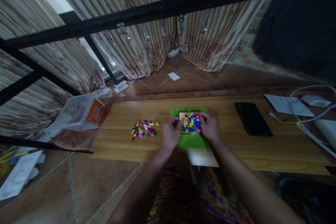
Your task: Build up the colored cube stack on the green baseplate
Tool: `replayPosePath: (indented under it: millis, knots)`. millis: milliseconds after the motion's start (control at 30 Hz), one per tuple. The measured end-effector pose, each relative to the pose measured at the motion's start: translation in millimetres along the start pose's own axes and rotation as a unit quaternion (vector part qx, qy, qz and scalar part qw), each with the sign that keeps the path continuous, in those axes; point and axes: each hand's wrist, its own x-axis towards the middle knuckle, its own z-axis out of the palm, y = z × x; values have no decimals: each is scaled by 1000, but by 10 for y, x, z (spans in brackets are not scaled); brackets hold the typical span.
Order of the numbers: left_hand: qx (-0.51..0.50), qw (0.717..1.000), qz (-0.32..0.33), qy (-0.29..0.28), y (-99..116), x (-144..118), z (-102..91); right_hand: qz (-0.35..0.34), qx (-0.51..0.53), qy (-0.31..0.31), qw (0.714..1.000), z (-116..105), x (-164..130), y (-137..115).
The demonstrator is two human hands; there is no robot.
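A multicoloured block of small toy building bricks [190, 121] lies on a green studded baseplate [193, 142] at the middle of the wooden table. My left hand [171, 133] is closed at the block's left edge, with the thumb against it. Along the right edge, the curled fingers and thumb of my right hand [210, 128] also grip the block. Parts of its two sides are hidden behind my fingers. A pile of loose coloured bricks [143, 129] is spread to the left of my left hand.
The wooden table [118, 112] carries a black phone or tablet [253, 119] on the right, near white cables [296, 119] and a paper sheet [282, 105]. Left of the table stands a clear plastic box [76, 112]. A black metal bar [157, 9] crosses above.
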Motion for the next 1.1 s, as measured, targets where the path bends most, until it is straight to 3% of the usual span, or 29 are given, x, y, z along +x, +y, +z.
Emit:
replayPosePath:
  millis: [133,233,500,633,800,1100]
  knots:
    - [6,1000,16,-1,-5,-50,-62,9,-1,-7,1000,3,-8,46]
    - [12,999,32,13,-35,-96,-234,17,0,-9,1000,5,-17,68]
    - [141,983,5,118,-206,-7,-1084,8,-10,-6,1000,-1,-20,72]
    - [242,965,16,104,-252,-40,-1362,15,-16,-4,1000,1,-17,93]
    - [326,942,55,50,-328,-215,-1430,12,-12,2,1000,4,-20,109]
    - [405,909,87,45,-418,-216,-1400,2,-20,5,1000,-3,-25,88]
